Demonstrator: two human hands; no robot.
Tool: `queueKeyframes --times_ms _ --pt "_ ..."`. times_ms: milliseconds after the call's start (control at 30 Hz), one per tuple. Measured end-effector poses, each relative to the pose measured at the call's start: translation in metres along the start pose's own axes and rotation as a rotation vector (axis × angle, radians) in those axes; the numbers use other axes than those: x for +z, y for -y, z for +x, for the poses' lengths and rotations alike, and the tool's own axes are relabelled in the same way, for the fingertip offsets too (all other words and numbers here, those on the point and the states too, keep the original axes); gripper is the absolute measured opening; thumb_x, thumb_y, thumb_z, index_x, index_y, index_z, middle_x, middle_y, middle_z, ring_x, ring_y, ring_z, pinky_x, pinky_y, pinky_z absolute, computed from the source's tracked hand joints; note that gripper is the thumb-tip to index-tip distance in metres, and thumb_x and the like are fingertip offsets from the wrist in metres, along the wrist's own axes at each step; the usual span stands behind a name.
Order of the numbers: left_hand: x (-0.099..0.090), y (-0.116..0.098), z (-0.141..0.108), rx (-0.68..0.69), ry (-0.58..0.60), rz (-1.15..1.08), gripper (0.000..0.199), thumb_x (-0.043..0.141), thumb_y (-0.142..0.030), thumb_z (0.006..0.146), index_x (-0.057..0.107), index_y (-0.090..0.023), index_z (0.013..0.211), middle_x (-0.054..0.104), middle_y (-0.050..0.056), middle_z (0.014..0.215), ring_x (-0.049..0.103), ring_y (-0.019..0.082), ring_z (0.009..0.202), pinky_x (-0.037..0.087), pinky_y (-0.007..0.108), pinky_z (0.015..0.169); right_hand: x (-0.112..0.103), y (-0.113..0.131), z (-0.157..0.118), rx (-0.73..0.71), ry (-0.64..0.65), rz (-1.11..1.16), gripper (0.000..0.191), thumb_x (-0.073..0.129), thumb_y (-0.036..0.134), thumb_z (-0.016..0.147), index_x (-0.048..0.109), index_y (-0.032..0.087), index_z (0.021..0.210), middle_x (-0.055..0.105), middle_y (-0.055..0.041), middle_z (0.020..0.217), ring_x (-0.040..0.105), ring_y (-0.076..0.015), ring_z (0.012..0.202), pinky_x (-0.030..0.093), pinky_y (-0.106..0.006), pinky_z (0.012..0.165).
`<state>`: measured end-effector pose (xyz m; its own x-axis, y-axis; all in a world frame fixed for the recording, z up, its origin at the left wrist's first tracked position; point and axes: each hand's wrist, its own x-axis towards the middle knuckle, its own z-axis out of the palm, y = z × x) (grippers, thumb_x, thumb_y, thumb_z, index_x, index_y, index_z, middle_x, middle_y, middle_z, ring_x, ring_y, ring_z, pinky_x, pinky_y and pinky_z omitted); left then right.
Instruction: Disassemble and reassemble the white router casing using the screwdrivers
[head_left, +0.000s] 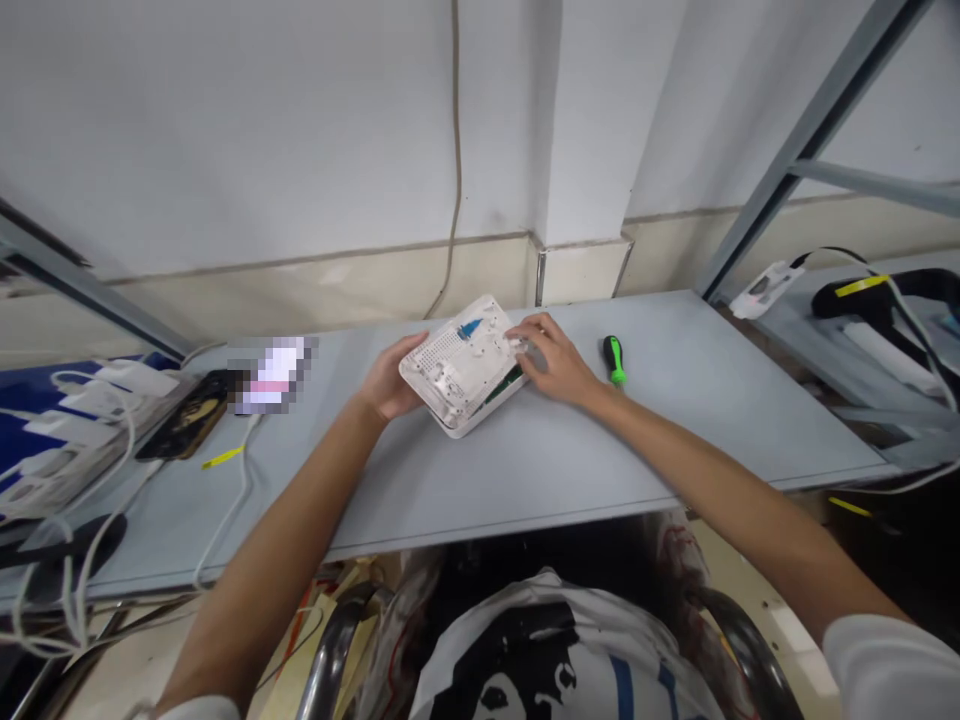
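Observation:
A white plastic device housing (457, 428) is held tilted just above the table, its vented inside face toward me. My left hand (394, 380) is closed around its left edge, thumb at the upper side. On the right, my right hand (551, 355) has its fingers bent and pinched at the edge of the white inner panel (472, 365). A blue patch (470, 328) shows near the panel's top. Through a gap at the lower right, a strip of green circuit board (499, 392) is visible. A green and black screwdriver (614, 358) lies right of my right hand.
Left on the grey table (480, 495) lie a lit phone (276, 375), a dark phone (187, 415) and several white plug-like units (90, 430) with cables. Metal posts (806, 150) rise at both sides. A white device (765, 290) and black straps sit on the right shelf.

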<state>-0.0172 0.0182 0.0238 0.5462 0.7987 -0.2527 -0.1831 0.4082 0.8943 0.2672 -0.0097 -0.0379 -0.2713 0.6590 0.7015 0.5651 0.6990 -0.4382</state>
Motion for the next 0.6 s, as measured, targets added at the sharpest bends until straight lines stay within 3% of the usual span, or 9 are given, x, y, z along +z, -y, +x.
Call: queueKeyframes --times_ms 133,233,400,500,600 --pt "-0.003 0.003 -0.004 -0.061 0.115 0.055 0.058 0.073 -0.062 0.079 0.078 -0.014 0.112 0.08 0.015 0.107 0.073 0.039 0.111 0.059 0.042 0.089 0.002 0.006 0.001 0.024 -0.023 -0.011 0.033 0.055 0.032 0.103 0.058 0.027 0.136 0.052 -0.0116 0.125 0.058 -0.0278 0.12 0.054 -0.051 0.104" --pt "-0.002 0.002 -0.009 -0.019 0.174 0.073 0.058 0.08 -0.05 0.075 0.076 -0.018 0.124 0.08 0.011 0.11 0.071 0.036 0.117 0.058 0.036 0.089 0.004 0.011 0.001 0.023 -0.028 0.017 0.04 0.056 0.033 0.104 0.053 0.027 0.143 0.047 -0.0145 0.137 0.054 -0.0298 0.13 0.052 -0.054 0.109" --pt "-0.004 -0.001 -0.015 -0.121 0.219 0.14 0.073 0.082 -0.029 0.068 0.066 -0.025 0.139 0.078 0.008 0.118 0.073 0.035 0.112 0.061 0.034 0.082 0.008 0.018 0.002 -0.024 0.012 0.131 0.05 0.055 0.032 0.105 0.045 0.036 0.154 0.041 -0.0124 0.151 0.052 -0.0298 0.139 0.053 -0.057 0.111" --pt "-0.007 0.0 -0.015 -0.18 0.201 0.155 0.067 0.08 -0.028 0.071 0.067 -0.027 0.137 0.078 0.006 0.113 0.075 0.034 0.109 0.062 0.034 0.082 0.01 0.023 0.007 -0.044 0.004 0.198 0.046 0.058 0.035 0.104 0.052 0.04 0.15 0.043 -0.0087 0.152 0.051 -0.0286 0.141 0.055 -0.055 0.11" --pt "-0.01 0.004 -0.01 -0.229 0.199 0.157 0.067 0.078 -0.028 0.073 0.066 -0.024 0.139 0.079 0.007 0.108 0.077 0.03 0.101 0.062 0.033 0.079 0.013 0.026 0.012 -0.057 0.004 0.268 0.03 0.06 0.037 0.104 0.068 0.034 0.133 0.052 -0.0089 0.143 0.053 -0.0271 0.14 0.053 -0.054 0.113"
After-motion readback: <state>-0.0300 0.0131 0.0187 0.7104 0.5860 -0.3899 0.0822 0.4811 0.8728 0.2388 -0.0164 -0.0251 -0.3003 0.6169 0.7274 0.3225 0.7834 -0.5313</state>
